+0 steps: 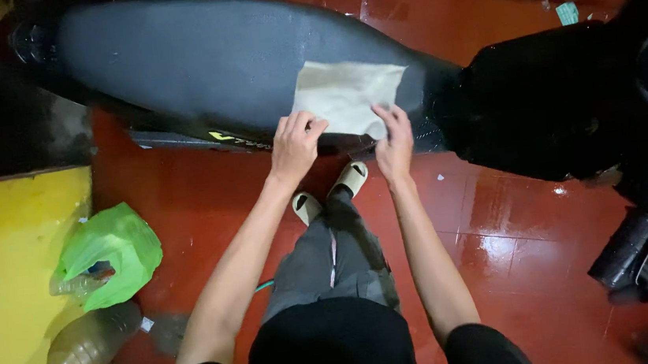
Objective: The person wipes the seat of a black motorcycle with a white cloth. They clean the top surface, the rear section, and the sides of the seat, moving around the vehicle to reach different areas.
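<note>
Both hands grip a pale beige, creased square cloth lying flat on the black scooter seat: the left hand pinches its near left corner, the right hand pinches its near edge. Below, cream slippers stand on glossy red floor tiles. Farther left lies a green plastic bag.

The scene is dim overall, lit from above and slightly in front, so the wet red tiled floor shows bright glare patches at centre right. The upper left and right edges sink into near black (detail there is lost). The black scooter seat carries a soft sheen. Focus is fair mid-frame; the corners stretch and soften.
</note>
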